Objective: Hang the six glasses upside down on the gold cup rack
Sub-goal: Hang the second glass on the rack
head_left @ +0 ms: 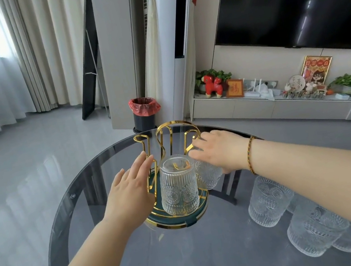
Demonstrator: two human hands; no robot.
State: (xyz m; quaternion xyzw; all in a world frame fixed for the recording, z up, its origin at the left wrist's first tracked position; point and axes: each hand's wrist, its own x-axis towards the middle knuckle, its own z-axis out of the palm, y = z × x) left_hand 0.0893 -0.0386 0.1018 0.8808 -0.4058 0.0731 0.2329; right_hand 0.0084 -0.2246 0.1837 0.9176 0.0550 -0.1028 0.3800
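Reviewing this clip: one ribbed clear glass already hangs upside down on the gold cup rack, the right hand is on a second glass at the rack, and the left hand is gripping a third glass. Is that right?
Not quite. The head view shows the left hand open and empty, resting against the gold cup rack, not gripping a glass. The rest holds: one ribbed clear glass hangs upside down, and the right hand is on a second glass.

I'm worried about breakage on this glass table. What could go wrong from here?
1. The right hand is lowering a second glass right beside the hung glass; they could knock together.
2. The gold rack may tip or slide if the left hand lets go.
3. The waiting glasses sit under the right forearm near the table edge; a sweep could topple them.
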